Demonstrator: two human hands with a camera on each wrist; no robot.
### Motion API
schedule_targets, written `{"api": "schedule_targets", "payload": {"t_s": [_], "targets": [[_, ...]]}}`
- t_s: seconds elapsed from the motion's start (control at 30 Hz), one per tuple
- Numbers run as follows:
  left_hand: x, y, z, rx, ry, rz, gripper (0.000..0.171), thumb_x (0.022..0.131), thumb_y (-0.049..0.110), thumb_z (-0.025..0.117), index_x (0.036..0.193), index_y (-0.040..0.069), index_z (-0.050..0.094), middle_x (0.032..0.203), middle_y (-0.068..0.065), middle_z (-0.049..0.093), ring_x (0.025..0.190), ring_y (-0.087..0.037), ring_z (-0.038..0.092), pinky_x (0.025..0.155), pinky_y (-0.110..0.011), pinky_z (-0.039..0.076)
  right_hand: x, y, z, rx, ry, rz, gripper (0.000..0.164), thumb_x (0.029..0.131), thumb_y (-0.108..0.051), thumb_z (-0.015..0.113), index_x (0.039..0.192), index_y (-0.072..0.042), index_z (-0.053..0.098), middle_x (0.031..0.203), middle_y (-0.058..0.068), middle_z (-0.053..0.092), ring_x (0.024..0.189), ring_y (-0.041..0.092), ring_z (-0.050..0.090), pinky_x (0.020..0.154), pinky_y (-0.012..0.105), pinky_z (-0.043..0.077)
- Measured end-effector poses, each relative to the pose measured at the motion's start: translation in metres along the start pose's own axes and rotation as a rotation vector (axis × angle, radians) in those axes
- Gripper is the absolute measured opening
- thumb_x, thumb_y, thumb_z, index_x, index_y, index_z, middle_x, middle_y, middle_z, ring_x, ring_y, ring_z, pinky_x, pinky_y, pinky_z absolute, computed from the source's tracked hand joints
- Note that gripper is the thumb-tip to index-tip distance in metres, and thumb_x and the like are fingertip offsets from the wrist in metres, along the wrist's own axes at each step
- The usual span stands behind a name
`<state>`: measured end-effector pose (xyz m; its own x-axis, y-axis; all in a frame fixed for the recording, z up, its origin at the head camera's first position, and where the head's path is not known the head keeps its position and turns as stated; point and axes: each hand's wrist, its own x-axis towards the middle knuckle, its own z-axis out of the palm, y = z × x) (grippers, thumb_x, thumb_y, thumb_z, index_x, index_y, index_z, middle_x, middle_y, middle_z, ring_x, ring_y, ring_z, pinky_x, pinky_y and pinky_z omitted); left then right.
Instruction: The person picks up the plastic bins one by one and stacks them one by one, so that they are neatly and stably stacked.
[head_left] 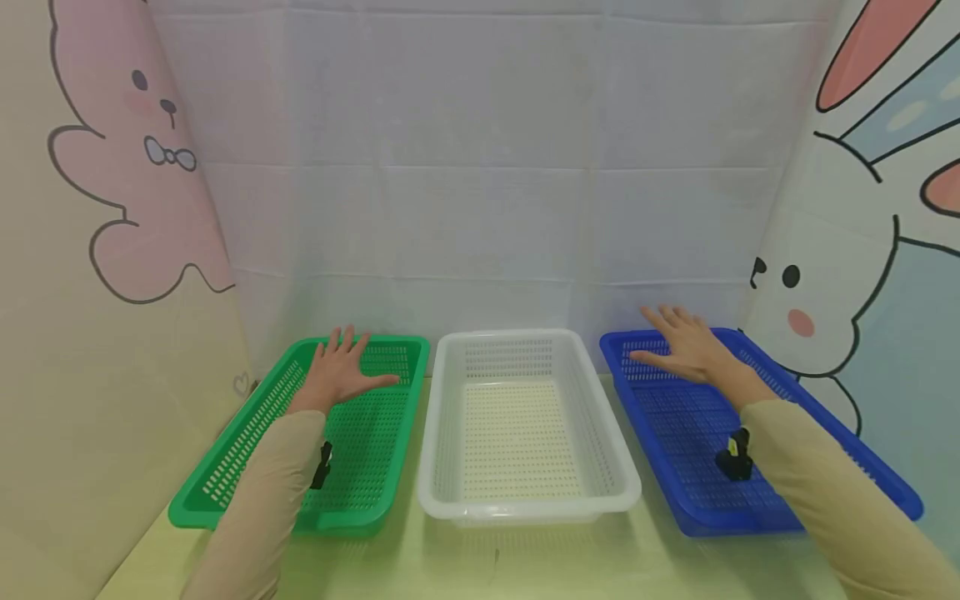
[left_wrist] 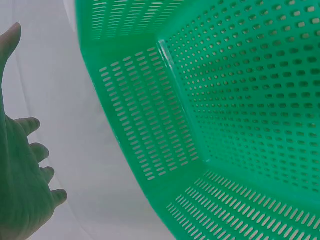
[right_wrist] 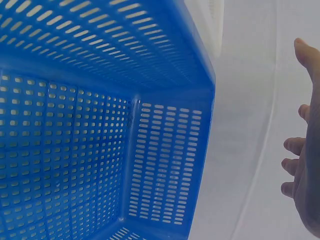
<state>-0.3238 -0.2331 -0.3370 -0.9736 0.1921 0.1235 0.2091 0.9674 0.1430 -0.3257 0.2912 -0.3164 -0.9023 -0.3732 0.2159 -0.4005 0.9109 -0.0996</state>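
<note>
My left hand (head_left: 335, 377) is held above the green basket (head_left: 405, 442), fingers spread and thumb pointing right. In the left wrist view that hand (left_wrist: 22, 165) shows at the left edge, apart from the basket wall. Over the far part of the blue basket (head_left: 675, 492) my right hand (head_left: 690, 348) hovers, its fingers spread and thumb out to the left. The right wrist view shows the same hand (right_wrist: 307, 150) at the right edge, touching nothing. Both baskets have slotted walls, and no items show inside them.
A white basket (head_left: 630, 487) stands between the two coloured ones on the pale table (head_left: 495, 575). White sheeting (head_left: 480, 217) hangs behind. Side panels carry a pink cartoon animal (head_left: 150, 192) at left and a white cartoon rabbit (head_left: 825, 258) at right. Each wrist wears a black device (head_left: 735, 458).
</note>
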Motion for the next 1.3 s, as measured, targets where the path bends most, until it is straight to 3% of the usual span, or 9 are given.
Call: {"api": "schedule_targets", "payload": {"t_s": [0.2,0.47,0.77,0.97,1.13,1.3], "targets": [[0.0,0.006,-0.002,-0.095,-0.014,0.007,0.098,0.079,0.063,0.051,0.144,0.0,0.014,0.146,-0.029,0.005,0.132,-0.048,0.002,0.103,-0.063,0.01,-0.001,-0.007,-0.002,0.069,-0.015,0.006,0.088,0.084,-0.053,0.052,0.145,-0.003,0.014,0.143,0.032,0.015,0.129,0.051,0.011,0.1,0.067,0.008],[-0.003,0.018,-0.001,-0.322,-0.049,0.038,0.1,0.079,0.06,0.055,0.145,0.0,0.01,0.147,-0.028,0.002,0.132,-0.047,0.002,0.1,-0.066,0.013,-0.005,-0.017,-0.002,0.168,-0.035,0.034,0.092,0.081,-0.05,0.058,0.145,-0.005,0.011,0.145,0.028,0.016,0.129,0.05,0.015,0.098,0.068,0.017],[-0.009,0.028,-0.002,-0.488,-0.132,0.029,0.099,0.077,0.053,0.062,0.146,0.008,0.007,0.148,-0.024,0.011,0.131,-0.046,0.017,0.099,-0.06,0.026,-0.008,-0.024,0.002,0.277,-0.034,0.03,0.092,0.08,-0.046,0.061,0.145,-0.004,0.011,0.144,0.029,0.019,0.126,0.051,0.023,0.095,0.067,0.024],[-0.009,0.03,-0.001,-0.669,-0.185,0.038,0.087,0.081,0.041,0.064,0.145,0.008,0.016,0.146,-0.023,0.02,0.131,-0.042,0.023,0.098,-0.056,0.032,-0.01,-0.031,0.003,0.394,-0.027,0.017,0.087,0.082,-0.037,0.063,0.144,-0.001,0.014,0.139,0.031,0.029,0.123,0.049,0.03,0.091,0.067,0.029],[-0.01,0.031,0.0,-0.829,-0.215,0.051,0.083,0.083,0.027,0.066,0.145,0.007,0.015,0.145,-0.024,0.022,0.129,-0.04,0.028,0.099,-0.053,0.033,-0.012,-0.033,0.004,0.493,-0.031,-0.006,0.08,0.084,-0.029,0.063,0.142,0.002,0.018,0.135,0.03,0.035,0.121,0.048,0.034,0.089,0.062,0.036],[-0.012,0.035,0.002,-0.919,-0.225,0.064,0.082,0.083,0.017,0.065,0.145,0.004,0.013,0.142,-0.027,0.025,0.124,-0.041,0.036,0.098,-0.051,0.035,-0.012,-0.034,0.009,0.579,-0.036,-0.034,0.074,0.085,-0.018,0.062,0.141,0.006,0.02,0.131,0.032,0.039,0.117,0.048,0.039,0.087,0.056,0.043]]}}
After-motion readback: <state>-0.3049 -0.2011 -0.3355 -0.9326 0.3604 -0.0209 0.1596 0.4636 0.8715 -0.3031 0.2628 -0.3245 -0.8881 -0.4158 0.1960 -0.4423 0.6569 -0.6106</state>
